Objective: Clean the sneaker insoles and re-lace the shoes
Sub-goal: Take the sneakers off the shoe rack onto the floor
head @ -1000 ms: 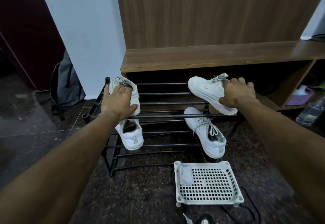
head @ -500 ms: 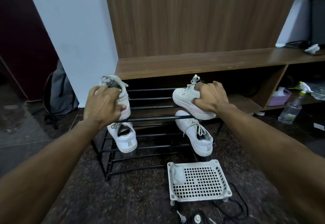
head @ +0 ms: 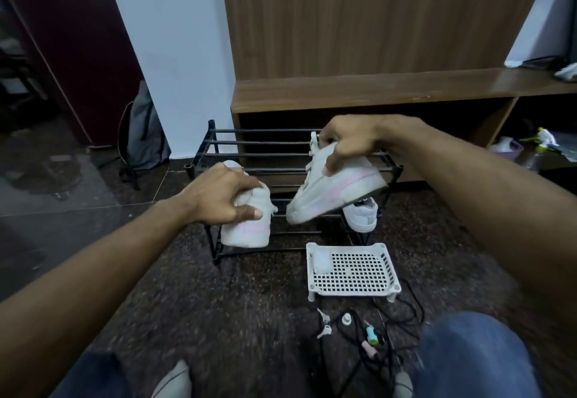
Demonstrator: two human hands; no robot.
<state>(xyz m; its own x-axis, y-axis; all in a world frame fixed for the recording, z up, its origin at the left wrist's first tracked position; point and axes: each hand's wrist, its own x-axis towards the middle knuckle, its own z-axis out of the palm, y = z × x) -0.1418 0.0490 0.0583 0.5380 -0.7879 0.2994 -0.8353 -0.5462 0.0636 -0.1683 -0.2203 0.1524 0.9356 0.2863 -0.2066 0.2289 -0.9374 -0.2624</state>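
Note:
My left hand (head: 221, 198) grips a white sneaker with a pink stripe (head: 249, 226), held in front of the black shoe rack (head: 259, 154), heel end low. My right hand (head: 349, 141) grips a second white sneaker with pink trim (head: 340, 191) from above, toe tilted down to the left, laces showing. Another white sneaker (head: 362, 215) sits on the rack's lower shelf, partly hidden behind the lifted shoe. A fourth shoe is hidden from view.
A white perforated plastic tray (head: 356, 269) with a small white pad in its corner stands on the dark floor. Cables and small items (head: 365, 335) lie nearer me. A wooden bench (head: 374, 91) is behind the rack, a grey backpack (head: 143, 135) at left. My knees are at the bottom.
Both hands have lifted their sneakers off the rack's top shelf and drawn them toward me and downward. The view has pulled back and tilted down, showing my knees.

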